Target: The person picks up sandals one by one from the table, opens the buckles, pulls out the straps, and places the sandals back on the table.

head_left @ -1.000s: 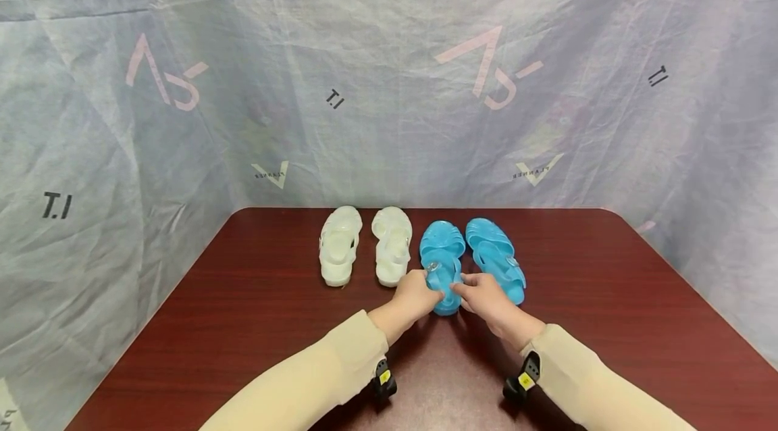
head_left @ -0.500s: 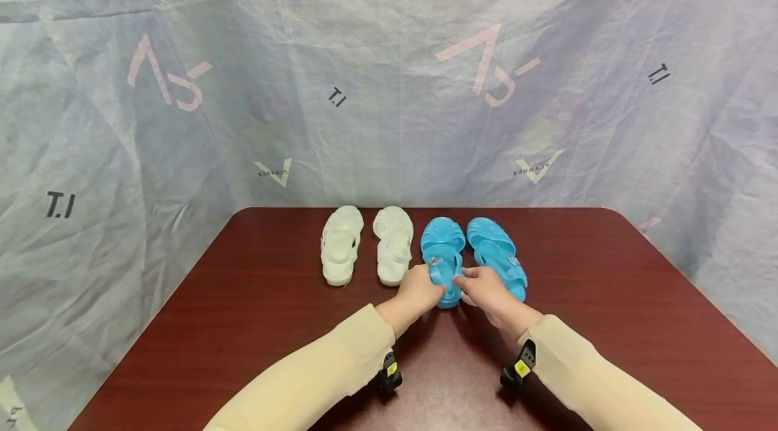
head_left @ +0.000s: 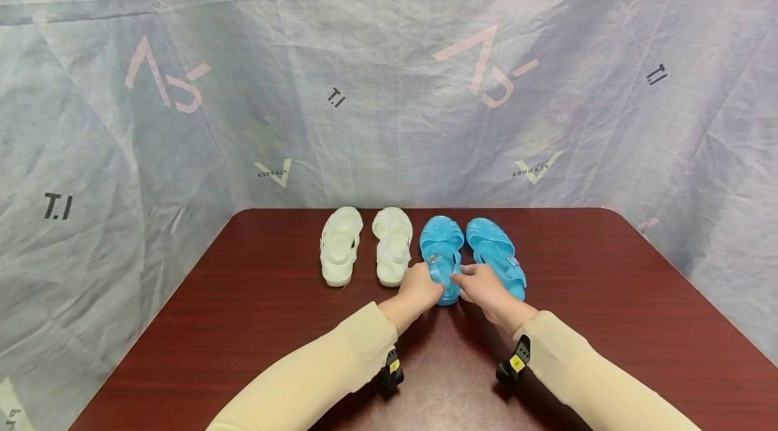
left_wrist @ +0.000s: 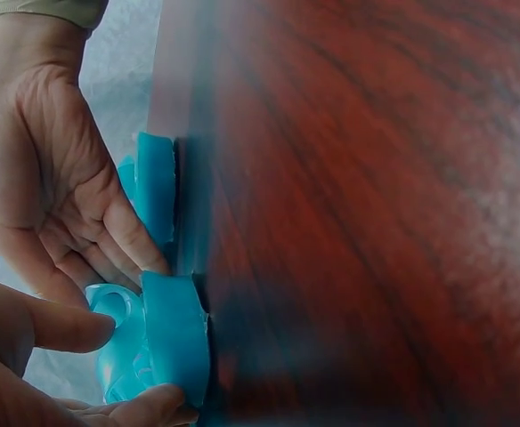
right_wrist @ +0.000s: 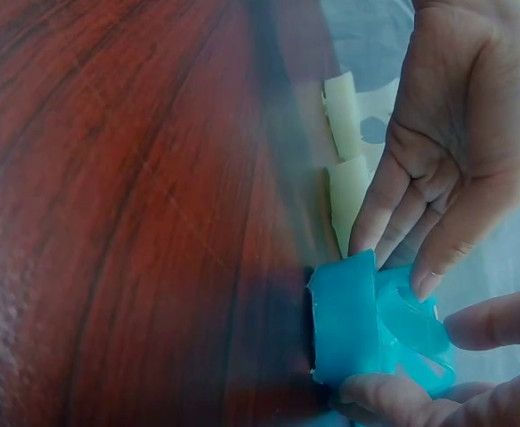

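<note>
A blue jelly sandal points away from me on the table, held at its heel end between both hands. My left hand grips its left side, while my right hand grips the opposite side. In the left wrist view, the left thumb lies over the heel strap and other fingers touch the side of the sole. From the right wrist, the blue heel appears low against the tabletop. The second blue sandal, toe angled left, stands just right of the held one, its heel partly behind my right hand.
Two white sandals stand side by side to the left, toes toward the back edge. Dark red wood covers the tabletop. A printed grey cloth hangs behind the table and at both sides.
Both hands have slid the held blue sandal a short way forward, away from me. Its toe now sits about level with the other blue sandal's toe. The white pair has stayed put.
</note>
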Demonstrator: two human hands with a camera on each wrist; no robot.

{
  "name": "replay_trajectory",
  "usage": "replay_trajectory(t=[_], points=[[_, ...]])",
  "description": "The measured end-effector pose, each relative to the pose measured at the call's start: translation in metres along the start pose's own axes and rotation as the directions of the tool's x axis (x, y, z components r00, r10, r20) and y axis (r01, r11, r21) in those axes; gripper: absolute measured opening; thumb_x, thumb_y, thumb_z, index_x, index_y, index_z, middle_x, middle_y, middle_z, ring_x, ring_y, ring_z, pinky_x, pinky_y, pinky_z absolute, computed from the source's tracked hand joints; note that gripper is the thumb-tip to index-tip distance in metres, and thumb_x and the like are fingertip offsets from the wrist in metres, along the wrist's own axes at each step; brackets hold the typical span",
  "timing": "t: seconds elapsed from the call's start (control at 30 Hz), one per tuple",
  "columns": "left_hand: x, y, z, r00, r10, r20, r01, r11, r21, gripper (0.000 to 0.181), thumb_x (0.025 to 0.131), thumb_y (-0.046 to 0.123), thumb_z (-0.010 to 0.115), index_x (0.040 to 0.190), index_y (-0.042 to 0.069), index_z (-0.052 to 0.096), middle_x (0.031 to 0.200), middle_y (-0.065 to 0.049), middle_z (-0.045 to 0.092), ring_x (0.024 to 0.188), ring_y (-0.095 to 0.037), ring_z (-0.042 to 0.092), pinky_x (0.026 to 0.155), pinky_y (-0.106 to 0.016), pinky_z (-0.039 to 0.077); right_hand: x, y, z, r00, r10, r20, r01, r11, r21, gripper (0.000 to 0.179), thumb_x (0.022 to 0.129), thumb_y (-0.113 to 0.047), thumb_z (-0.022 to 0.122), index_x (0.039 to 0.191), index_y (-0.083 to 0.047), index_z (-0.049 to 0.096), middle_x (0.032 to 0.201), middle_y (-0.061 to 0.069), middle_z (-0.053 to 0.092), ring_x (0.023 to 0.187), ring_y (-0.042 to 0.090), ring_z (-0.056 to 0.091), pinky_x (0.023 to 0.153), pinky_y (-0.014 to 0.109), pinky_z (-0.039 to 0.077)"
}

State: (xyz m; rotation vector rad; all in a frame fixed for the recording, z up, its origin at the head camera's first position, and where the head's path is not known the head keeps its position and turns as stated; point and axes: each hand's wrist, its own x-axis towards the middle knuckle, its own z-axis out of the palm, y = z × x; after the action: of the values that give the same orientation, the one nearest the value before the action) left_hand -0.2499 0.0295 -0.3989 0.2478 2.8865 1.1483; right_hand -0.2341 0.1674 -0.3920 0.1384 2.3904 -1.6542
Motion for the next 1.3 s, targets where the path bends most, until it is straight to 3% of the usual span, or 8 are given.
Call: replay_trajectory(t=[0.8, 0.9, 0.93, 1.0, 1.03, 1.13, 1.17, 1.3], points=[[0.01, 0.002, 0.003, 1.0, 0.002, -0.021, -0.001, 0.998, 0.062, 0.038, 0.085, 0.017, 0.07, 0.113, -0.007, 0.063, 0.109, -0.02, 0.068, 0.101, -0.033, 0.065, 0.086, -0.04, 0.055, 0.01, -0.003, 0.001, 0.999, 0.013, -0.053, -0.013, 1.0, -0.008, 0.056, 0.102, -0.016, 0.046, 0.145, 0.014, 0.027, 0.152, 0.029, 0.028, 0.135, 0.038, 0.04, 0.106, 0.049, 0.042], [0.011, 0.003, 0.002, 1.0, 0.003, -0.023, -0.001, 0.998, 0.065, 0.038, 0.085, 0.017, 0.07, 0.114, -0.008, 0.063, 0.109, -0.02, 0.068, 0.101, -0.033, 0.065, 0.086, -0.04, 0.055, 0.013, -0.003, 0.002, 0.996, 0.004, -0.086, -0.007, 0.999, -0.032, 0.055, 0.101, -0.017, 0.048, 0.144, 0.013, 0.031, 0.142, 0.029, 0.041, 0.117, 0.029, 0.054, 0.097, 0.04, 0.049], [0.011, 0.003, 0.002, 1.0, 0.001, -0.024, 0.001, 0.998, 0.064, 0.038, 0.085, 0.016, 0.07, 0.114, -0.008, 0.063, 0.109, -0.021, 0.068, 0.102, -0.033, 0.065, 0.086, -0.04, 0.055, 0.014, -0.003, 0.002, 0.996, 0.002, -0.091, -0.005, 0.999, -0.036, 0.054, 0.101, -0.017, 0.048, 0.144, 0.013, 0.032, 0.127, 0.028, 0.053, 0.104, 0.026, 0.057, 0.091, 0.035, 0.051], [0.012, 0.004, 0.002, 1.0, 0.0, -0.03, 0.002, 0.998, 0.066, 0.038, 0.085, 0.016, 0.07, 0.113, -0.008, 0.063, 0.108, -0.021, 0.068, 0.101, -0.033, 0.065, 0.086, -0.04, 0.055, 0.015, -0.004, 0.002, 0.995, 0.0, -0.095, -0.004, 0.999, -0.039, 0.054, 0.101, -0.017, 0.048, 0.144, 0.013, 0.033, 0.127, 0.027, 0.053, 0.1, 0.023, 0.055, 0.087, 0.032, 0.049], [0.012, 0.004, 0.002, 0.999, -0.003, -0.034, 0.005, 0.998, 0.068, 0.038, 0.085, 0.016, 0.07, 0.113, -0.009, 0.063, 0.108, -0.021, 0.068, 0.101, -0.033, 0.065, 0.085, -0.04, 0.055, 0.017, -0.003, 0.002, 0.995, 0.001, -0.099, -0.005, 0.999, -0.036, 0.053, 0.101, -0.017, 0.048, 0.143, 0.012, 0.034, 0.116, 0.024, 0.055, 0.092, 0.021, 0.054, 0.083, 0.03, 0.047], [0.014, 0.005, 0.004, 0.999, -0.01, -0.041, 0.013, 0.998, 0.066, 0.038, 0.085, 0.016, 0.07, 0.112, -0.009, 0.062, 0.107, -0.021, 0.068, 0.1, -0.034, 0.065, 0.085, -0.04, 0.055, 0.018, -0.003, 0.003, 0.996, 0.01, -0.091, -0.012, 1.0, -0.02, 0.053, 0.102, -0.016, 0.047, 0.144, 0.013, 0.032, 0.132, 0.028, 0.049, 0.108, 0.028, 0.054, 0.092, 0.037, 0.049], [0.014, 0.005, 0.004, 0.999, -0.012, -0.042, 0.015, 0.998, 0.066, 0.038, 0.085, 0.016, 0.07, 0.112, -0.009, 0.062, 0.107, -0.021, 0.068, 0.1, -0.034, 0.065, 0.085, -0.04, 0.055, 0.018, -0.003, 0.003, 0.996, 0.013, -0.087, -0.014, 1.0, -0.013, 0.054, 0.102, -0.015, 0.046, 0.144, 0.014, 0.03, 0.146, 0.029, 0.035, 0.121, 0.033, 0.048, 0.098, 0.041, 0.048], [0.017, 0.005, 0.004, 0.999, -0.017, -0.04, 0.02, 0.998, 0.057, 0.038, 0.085, 0.016, 0.07, 0.112, -0.009, 0.062, 0.107, -0.021, 0.068, 0.099, -0.033, 0.065, 0.084, -0.04, 0.055, 0.021, -0.003, 0.003, 0.996, 0.019, -0.086, -0.018, 1.0, 0.013, 0.055, 0.102, -0.014, 0.044, 0.145, 0.015, 0.026, 0.153, 0.029, 0.025, 0.138, 0.04, 0.034, 0.108, 0.05, 0.04]])
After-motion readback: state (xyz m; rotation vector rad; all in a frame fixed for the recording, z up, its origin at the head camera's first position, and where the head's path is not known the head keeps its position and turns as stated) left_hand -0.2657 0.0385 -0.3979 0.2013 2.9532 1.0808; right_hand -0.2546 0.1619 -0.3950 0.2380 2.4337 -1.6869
